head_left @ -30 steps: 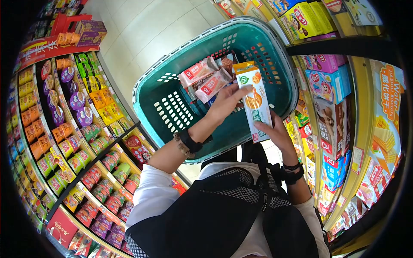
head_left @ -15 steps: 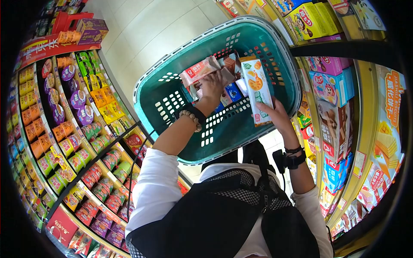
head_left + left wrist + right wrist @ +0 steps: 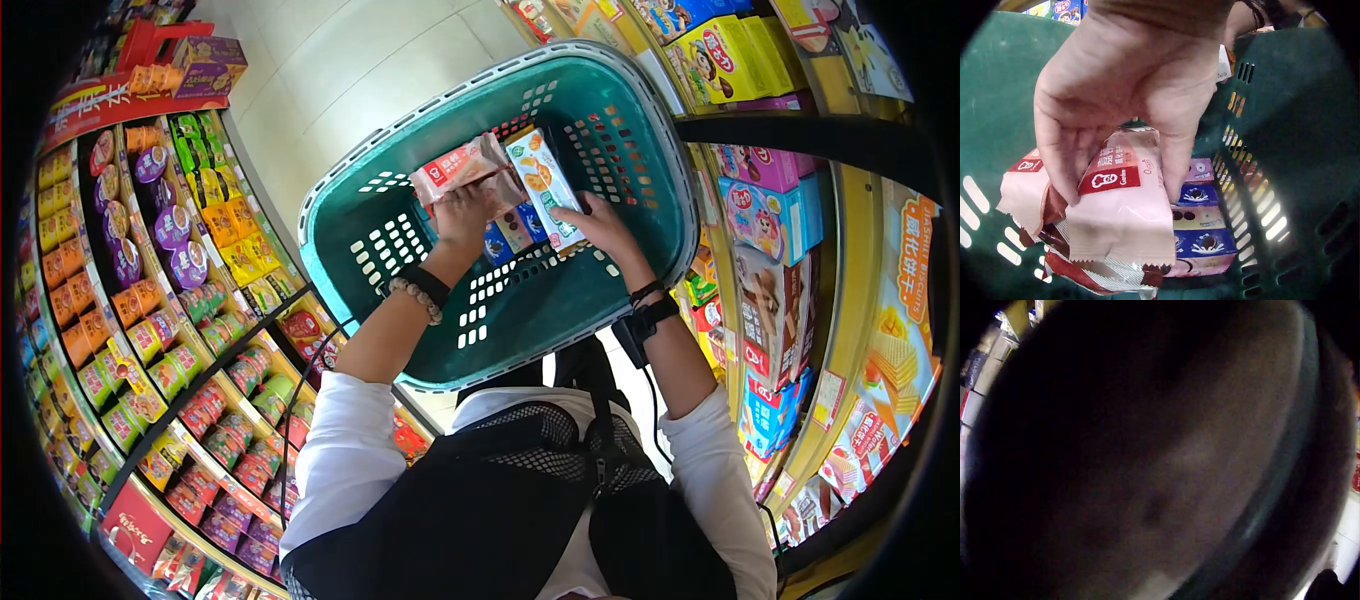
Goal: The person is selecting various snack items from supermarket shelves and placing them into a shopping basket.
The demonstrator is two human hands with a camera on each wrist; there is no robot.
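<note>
A teal shopping basket (image 3: 560, 300) hangs in front of me between two shop shelves. Inside it my left hand (image 3: 468, 205) grips a pink snack packet (image 3: 455, 165); in the left wrist view, fingers and thumb of the left hand (image 3: 1119, 187) curl round that pink packet (image 3: 1125, 219). My right hand (image 3: 585, 215) holds a white and green biscuit box (image 3: 540, 180) low in the basket, lying beside the packets. Blue biscuit packs (image 3: 1200, 219) lie on the basket floor under the pink packet. The right wrist view is dark and blurred.
Shelves of snack cups and tubs (image 3: 150, 250) run along my left. Shelves of boxed biscuits (image 3: 760, 200) stand close on my right, near the basket rim. A pale tiled floor (image 3: 340, 70) lies beyond the basket.
My right hand has carried the biscuit box from above the basket rim down into the basket. My left hand let go of the box and moved onto the pink packets.
</note>
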